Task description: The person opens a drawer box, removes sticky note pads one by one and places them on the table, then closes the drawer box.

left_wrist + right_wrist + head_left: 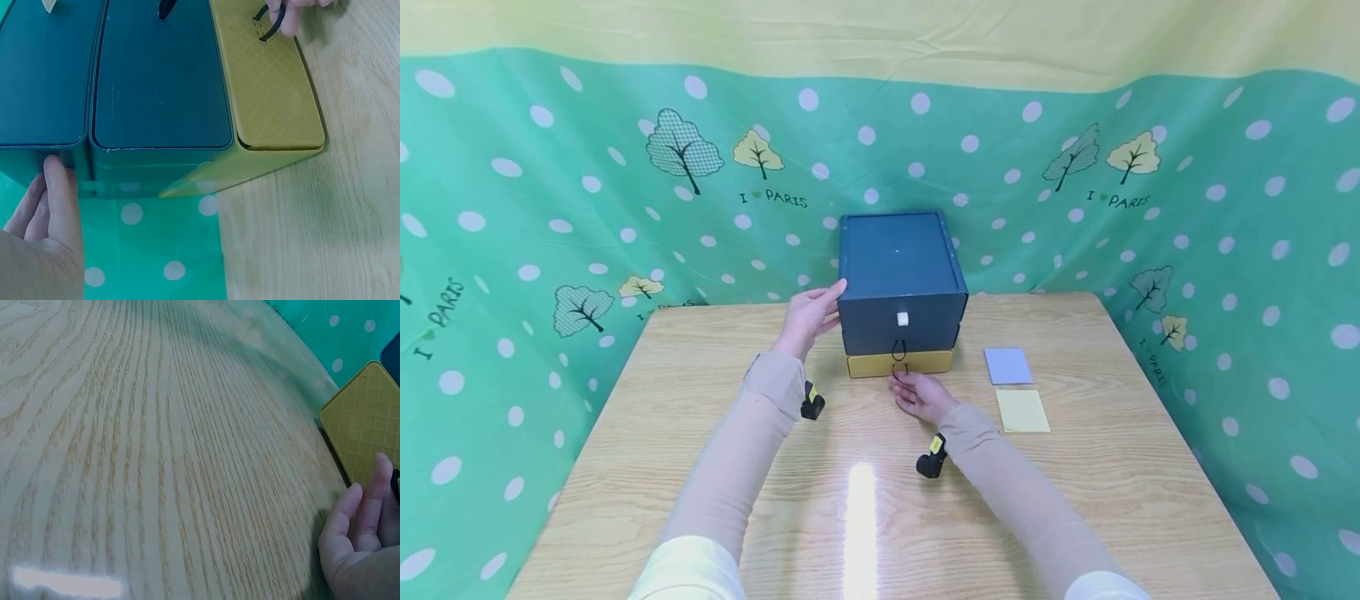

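Note:
A stack of drawer boxes, two dark blue ones (891,250) above a yellow drawer box (868,366), stands at the back of the table. My left hand (807,321) rests against the left side of the top blue box, its fingers straight, as the left wrist view shows. At the bottom front, my right hand (925,397) holds the black loop pull (275,28) of the yellow drawer, fingertips at the loop. The yellow drawer front sits flush in its box. A white tab (902,318) marks the top drawer, and another black loop (898,350) hangs from the middle one.
Right of the stack lie a lavender paper square (1008,366) and a pale yellow paper square (1023,411) on the wooden table (737,500). A green dotted curtain (760,233) hangs close behind the boxes and along both sides.

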A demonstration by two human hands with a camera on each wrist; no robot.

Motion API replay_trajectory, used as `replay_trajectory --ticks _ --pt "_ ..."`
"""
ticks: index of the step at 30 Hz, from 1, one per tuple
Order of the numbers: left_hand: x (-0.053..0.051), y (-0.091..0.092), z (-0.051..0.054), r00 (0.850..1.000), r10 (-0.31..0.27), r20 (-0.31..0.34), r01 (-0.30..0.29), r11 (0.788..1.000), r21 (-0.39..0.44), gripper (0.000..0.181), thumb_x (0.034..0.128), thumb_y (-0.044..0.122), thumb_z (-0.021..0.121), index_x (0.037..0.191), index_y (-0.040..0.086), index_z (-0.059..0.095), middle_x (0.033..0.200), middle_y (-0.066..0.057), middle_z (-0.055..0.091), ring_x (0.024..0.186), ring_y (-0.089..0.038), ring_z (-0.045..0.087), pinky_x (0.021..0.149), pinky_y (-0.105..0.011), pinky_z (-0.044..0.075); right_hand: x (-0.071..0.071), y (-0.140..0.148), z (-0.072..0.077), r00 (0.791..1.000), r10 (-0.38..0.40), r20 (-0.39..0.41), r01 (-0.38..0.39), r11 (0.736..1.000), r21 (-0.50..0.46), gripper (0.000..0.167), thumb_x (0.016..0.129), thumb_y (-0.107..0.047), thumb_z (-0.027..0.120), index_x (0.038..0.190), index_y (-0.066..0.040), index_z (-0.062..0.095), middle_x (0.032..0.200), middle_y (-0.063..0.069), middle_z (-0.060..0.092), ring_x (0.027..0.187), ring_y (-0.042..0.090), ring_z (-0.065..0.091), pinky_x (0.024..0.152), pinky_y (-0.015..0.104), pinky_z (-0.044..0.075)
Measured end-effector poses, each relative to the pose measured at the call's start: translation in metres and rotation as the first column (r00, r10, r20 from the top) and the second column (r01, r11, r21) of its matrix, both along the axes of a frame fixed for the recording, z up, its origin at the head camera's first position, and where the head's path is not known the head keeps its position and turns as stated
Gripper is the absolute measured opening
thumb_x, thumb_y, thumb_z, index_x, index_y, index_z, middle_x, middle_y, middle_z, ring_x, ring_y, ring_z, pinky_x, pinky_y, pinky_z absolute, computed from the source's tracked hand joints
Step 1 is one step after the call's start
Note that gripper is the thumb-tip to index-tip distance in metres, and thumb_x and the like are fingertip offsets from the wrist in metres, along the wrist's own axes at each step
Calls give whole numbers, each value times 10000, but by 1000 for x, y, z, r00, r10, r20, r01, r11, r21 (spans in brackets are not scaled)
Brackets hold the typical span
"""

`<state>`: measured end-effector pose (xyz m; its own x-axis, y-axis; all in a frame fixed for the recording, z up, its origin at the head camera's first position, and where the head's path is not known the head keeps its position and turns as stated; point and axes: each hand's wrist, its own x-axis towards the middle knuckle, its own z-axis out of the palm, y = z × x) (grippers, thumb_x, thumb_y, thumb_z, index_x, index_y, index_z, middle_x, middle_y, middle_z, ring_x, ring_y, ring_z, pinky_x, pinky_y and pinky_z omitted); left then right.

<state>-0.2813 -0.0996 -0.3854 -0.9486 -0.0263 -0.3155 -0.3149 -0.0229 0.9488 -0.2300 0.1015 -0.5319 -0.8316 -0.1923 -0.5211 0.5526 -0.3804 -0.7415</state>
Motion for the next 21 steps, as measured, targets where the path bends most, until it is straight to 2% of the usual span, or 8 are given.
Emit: replay_trajectory --ticks 12,17,21 --pt "-2 0 0 1000 3 12 -3 1000 15 626 866 383 680 1345 21 503 1451 -89 423 1288 -266 469 1023 -364 478 3 -1 -1 1000 -1 3 1 1000 23 105 990 -88 460 1039 -60 548 1219 133 629 787 65 567 779 215 474" --pt "-1 0 1 1000 -1 20 1 1000 6 628 866 389 678 1350 30 501 1454 -84 421 1287 -262 471 1030 -368 473 5 0 1 1000 11 7 -11 1000 23 131 990 -89 458 1083 -49 542 1337 183 535 809 73 571 832 232 476" --pt "0 0 1 1000 -1 17 1 1000 8 632 867 387 677 1354 26 496 1460 -90 415 1289 -270 470 1049 -393 454 7 1 1 1000 29 -1 -29 999 20 158 993 -91 452 1119 -36 529 1317 182 548 837 78 570 893 254 462"
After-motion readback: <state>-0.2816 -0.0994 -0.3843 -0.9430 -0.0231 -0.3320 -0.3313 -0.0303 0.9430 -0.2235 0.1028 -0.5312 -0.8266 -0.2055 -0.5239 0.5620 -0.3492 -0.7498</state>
